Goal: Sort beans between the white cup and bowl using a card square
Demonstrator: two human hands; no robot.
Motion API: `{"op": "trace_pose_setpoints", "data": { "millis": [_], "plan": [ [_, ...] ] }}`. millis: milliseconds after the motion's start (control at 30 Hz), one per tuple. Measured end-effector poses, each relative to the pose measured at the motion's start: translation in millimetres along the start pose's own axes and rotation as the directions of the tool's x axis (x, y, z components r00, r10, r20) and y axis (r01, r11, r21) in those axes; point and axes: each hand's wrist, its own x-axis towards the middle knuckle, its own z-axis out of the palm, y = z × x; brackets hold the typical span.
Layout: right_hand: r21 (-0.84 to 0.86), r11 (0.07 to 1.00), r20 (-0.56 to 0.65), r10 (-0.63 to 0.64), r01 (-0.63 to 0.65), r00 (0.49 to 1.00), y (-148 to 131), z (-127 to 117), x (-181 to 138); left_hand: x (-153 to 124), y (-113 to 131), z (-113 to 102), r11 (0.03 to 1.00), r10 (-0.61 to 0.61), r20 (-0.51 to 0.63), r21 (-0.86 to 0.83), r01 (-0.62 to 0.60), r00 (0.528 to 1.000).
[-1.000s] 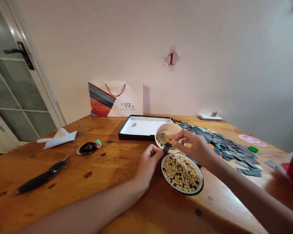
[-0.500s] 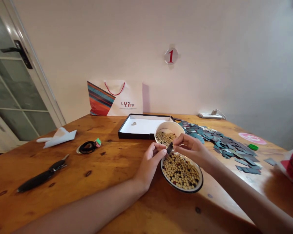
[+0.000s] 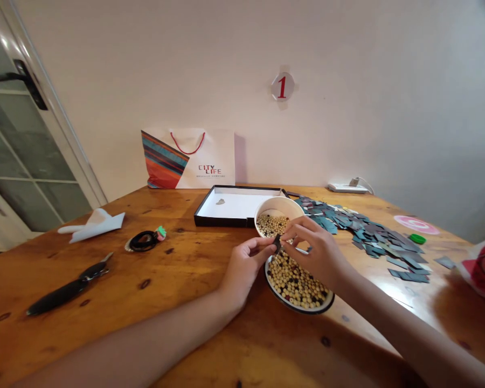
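Note:
Between the thumb and fingers of my left hand point(image 3: 240, 269) is a small dark strip point(image 3: 277, 243), held above the beads. My right hand point(image 3: 321, 250) has its thumb and forefinger pinched together at the strip's right edge; whatever is between those tips is too small to make out. Below both hands stands a white bowl with a dark rim point(image 3: 297, 310), full of pale, black and dark red beads point(image 3: 293, 280). Just behind it, a white tub point(image 3: 278, 203) holds similar beads point(image 3: 271, 223), partly covered by my fingers.
Dark flat pieces point(image 3: 364, 231) lie heaped to the right, near a green cap point(image 3: 417, 238). A shallow black-edged box point(image 3: 242, 199) and a paper bag point(image 3: 210, 161) stand behind. To the left are a folding knife point(image 3: 60, 296), hair ties point(image 3: 143, 242) and white paper point(image 3: 99, 226).
Both hands have shifted slightly left with the dark strip. My right hand has turned and now reaches farther over the front bowl. The whole view has tilted a little.

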Motion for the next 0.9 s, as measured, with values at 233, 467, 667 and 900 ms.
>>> {"op": "trace_pose_setpoints", "data": {
  "millis": [233,467,667,900],
  "plan": [
    [-0.193,0.98,0.017,-0.052,0.055,0.998,-1.3,-0.9,-2.7,1.0,-0.1,-1.4,1.0,-0.021,0.019,0.007,0.021,1.0],
    [-0.154,0.987,-0.016,-0.047,0.044,0.999,-2.2,1.7,-3.6,1.0,0.3,-1.6,0.999,-0.001,0.004,0.039,0.0,1.0],
    [-0.167,0.985,-0.057,-0.054,0.043,0.997,-7.5,0.6,-3.7,-0.5,0.5,-0.1,0.991,0.049,0.027,0.121,-0.052,0.998],
    [-0.198,0.978,-0.023,-0.068,0.062,0.997,-8.3,-2.1,-3.7,-3.3,1.2,2.2,0.986,0.068,0.033,0.151,-0.073,0.997]
  ]
}}
